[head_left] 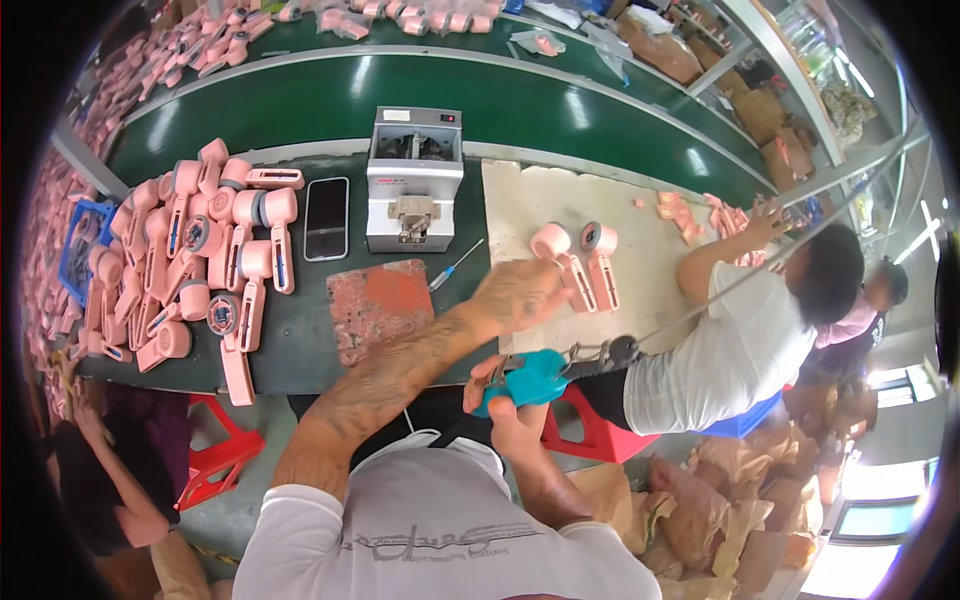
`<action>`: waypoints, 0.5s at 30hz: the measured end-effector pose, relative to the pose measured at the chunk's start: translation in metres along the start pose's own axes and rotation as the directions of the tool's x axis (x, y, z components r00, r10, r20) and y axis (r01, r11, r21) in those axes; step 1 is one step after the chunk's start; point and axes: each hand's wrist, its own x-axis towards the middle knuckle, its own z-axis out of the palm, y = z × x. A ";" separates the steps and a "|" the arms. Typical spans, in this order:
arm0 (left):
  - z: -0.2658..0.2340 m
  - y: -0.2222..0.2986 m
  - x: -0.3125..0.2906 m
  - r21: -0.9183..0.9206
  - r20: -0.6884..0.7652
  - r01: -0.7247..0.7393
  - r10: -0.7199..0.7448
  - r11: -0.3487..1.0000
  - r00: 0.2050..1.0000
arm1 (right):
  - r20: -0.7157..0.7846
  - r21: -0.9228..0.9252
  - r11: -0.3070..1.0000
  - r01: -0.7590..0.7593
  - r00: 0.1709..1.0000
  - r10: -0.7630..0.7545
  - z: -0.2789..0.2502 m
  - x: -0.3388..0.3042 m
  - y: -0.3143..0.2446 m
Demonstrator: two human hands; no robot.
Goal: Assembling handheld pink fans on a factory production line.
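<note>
My left hand reaches across to the right, its fingers closed at the handle of a pink handheld fan lying on the beige sheet. A second pink handheld fan lies just to the right of it. Close to my body, at the table's front edge, my right hand grips a teal electric screwdriver, with a cord and dark fittings at its right end. A grey screw feeder stands ahead of my hands. Between the feeder and my left forearm lie a small screwdriver and a worn red mat.
Many pink handheld fans are heaped at the left, beside a blue crate. A phone lies left of the feeder. Behind runs a green conveyor belt. A co-worker in a white shirt sits at the right near small pink parts.
</note>
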 end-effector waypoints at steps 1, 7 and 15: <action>0.027 -0.007 0.010 0.011 -0.016 -0.069 0.069 0.998 0.997 | 0.001 -0.010 1.000 -0.024 1.000 0.024 -0.002 -0.005 -0.001; 0.065 -0.005 0.019 0.333 -0.194 -0.073 0.144 0.940 0.970 | -0.135 -0.055 0.998 -0.034 0.991 0.027 -0.022 -0.018 -0.008; 0.018 -0.046 -0.013 0.163 -0.371 0.179 -0.107 0.970 0.922 | -0.082 -0.090 0.996 0.028 0.996 -0.035 -0.029 0.014 0.000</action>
